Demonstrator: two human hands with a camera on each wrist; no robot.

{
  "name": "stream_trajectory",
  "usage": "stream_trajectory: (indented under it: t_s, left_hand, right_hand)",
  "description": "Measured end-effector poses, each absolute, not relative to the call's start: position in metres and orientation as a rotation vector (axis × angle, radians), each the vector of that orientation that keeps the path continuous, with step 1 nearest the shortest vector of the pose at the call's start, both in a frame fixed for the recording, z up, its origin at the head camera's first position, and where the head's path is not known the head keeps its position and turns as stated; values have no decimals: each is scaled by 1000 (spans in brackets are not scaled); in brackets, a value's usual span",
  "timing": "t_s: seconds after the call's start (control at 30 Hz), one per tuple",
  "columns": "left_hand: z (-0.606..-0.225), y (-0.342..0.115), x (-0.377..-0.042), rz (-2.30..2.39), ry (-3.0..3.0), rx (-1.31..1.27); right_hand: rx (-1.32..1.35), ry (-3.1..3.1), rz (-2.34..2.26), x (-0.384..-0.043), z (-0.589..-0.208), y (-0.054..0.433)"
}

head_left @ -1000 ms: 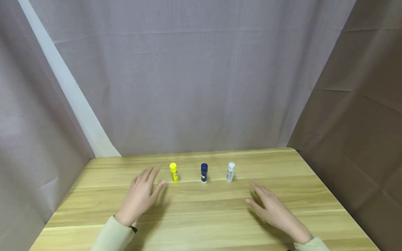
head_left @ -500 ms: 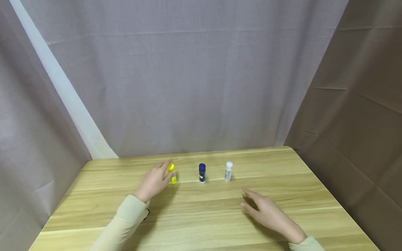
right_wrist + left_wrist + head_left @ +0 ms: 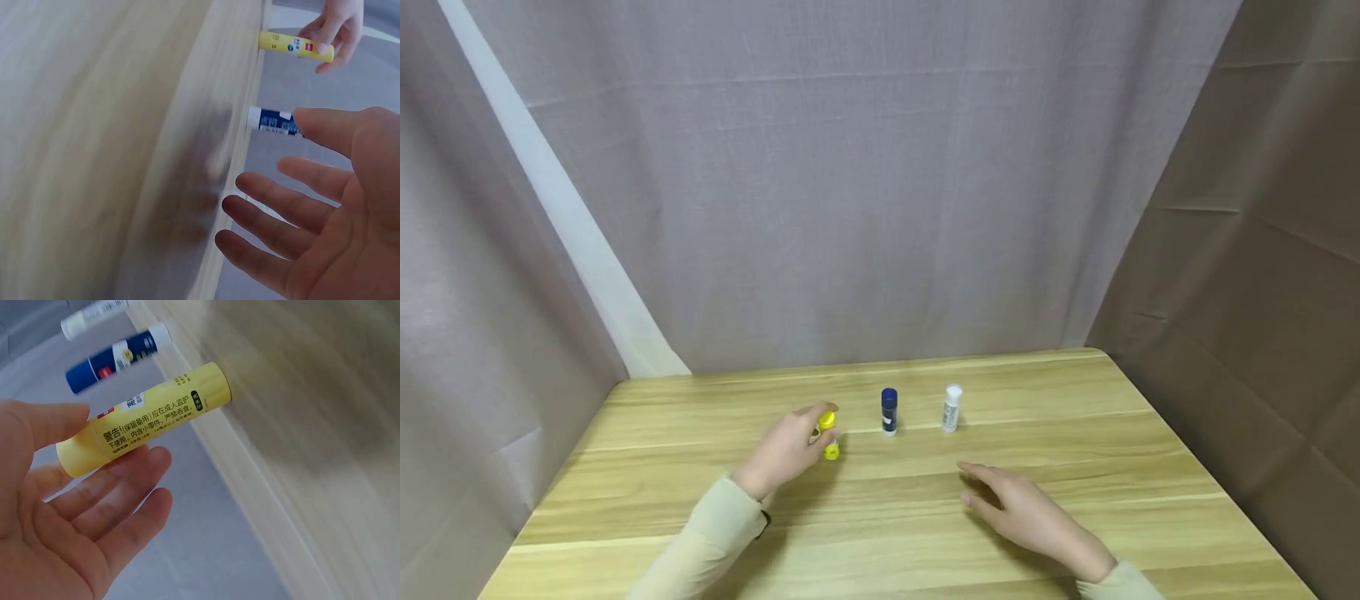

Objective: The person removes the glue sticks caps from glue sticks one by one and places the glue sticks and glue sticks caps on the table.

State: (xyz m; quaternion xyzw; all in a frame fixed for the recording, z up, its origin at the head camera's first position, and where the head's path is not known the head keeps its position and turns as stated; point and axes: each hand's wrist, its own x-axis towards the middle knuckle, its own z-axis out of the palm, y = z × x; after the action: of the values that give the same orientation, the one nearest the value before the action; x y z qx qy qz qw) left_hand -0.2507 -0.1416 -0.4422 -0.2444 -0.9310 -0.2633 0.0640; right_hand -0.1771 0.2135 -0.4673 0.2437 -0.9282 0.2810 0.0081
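My left hand (image 3: 790,446) pinches a yellow glue stick (image 3: 156,419) near its capped end, between thumb and fingers. In the head view the yellow stick stands roughly upright; whether its base touches the table cannot be told. To its right a dark blue glue stick (image 3: 889,414) stands upright on the table. Further right is a white glue stick (image 3: 951,410), upright too. My right hand (image 3: 1026,517) hovers over the table in front of the white stick, fingers spread and holding nothing. In the right wrist view its thumb covers part of the blue stick (image 3: 275,121).
The wood-grain table (image 3: 880,517) spans the lower part of the head view. Grey curtains (image 3: 865,208) hang behind its far edge and at the left, with a pale strip (image 3: 557,192) between them. Brown cloth (image 3: 1247,333) hangs along the right side.
My left hand has moved right to the yellow glue stick, taken hold of it and brought it slightly right and nearer. My right hand has drifted a little left. The other sticks stay put.
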Motion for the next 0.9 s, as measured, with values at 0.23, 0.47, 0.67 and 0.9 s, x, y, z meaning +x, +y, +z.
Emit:
stream_trajectory:
  t_s: [0.23, 0.47, 0.67, 0.9]
  left_hand:
    - [-442, -129, -224, -871, -2785, -952]
    - [-440, -108, -197, -830, -2761, -1136]
    - [-435, -97, -180, -787, -2746, -1270]
    - [-431, -94, -176, -761, -2727, -1327]
  right_hand:
    - [814, -2908, 891, -175, -469, 197]
    - [906, -2899, 928, -172, -467, 183]
    - [1005, -2913, 928, -172, -467, 174]
    - [1031, -2937, 967, -172, -466, 169]
